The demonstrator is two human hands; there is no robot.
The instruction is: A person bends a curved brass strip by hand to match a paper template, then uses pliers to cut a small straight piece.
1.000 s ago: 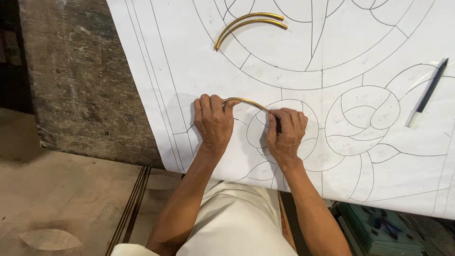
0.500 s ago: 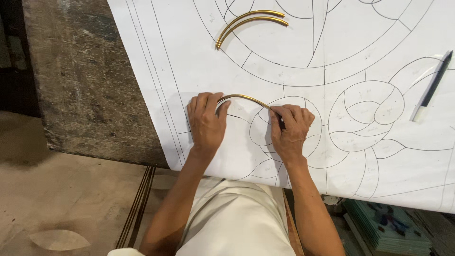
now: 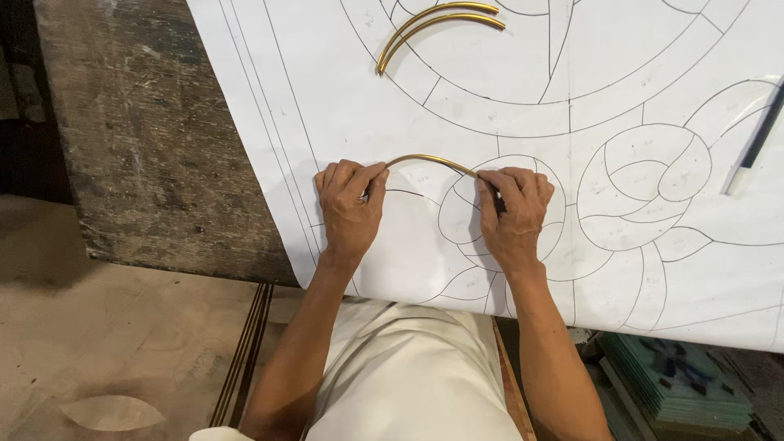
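A thin curved brass strip (image 3: 431,160) arches over a large white paper sheet (image 3: 523,90) printed with a line pattern of curves and lobes. My left hand (image 3: 349,204) pinches the strip's left end against the paper. My right hand (image 3: 514,211) grips its right end, fingers curled over it. The strip lies along one of the drawn curves. Both forearms reach up from the bottom of the view.
Two more curved brass strips (image 3: 437,24) lie side by side higher on the sheet. A dark pen (image 3: 755,143) rests at the right edge. The worn grey table surface (image 3: 155,139) shows left of the paper. Stacked glass pieces (image 3: 686,384) sit below right.
Both hands stay on the brass strip's ends with barely any shift; the view has moved slightly.
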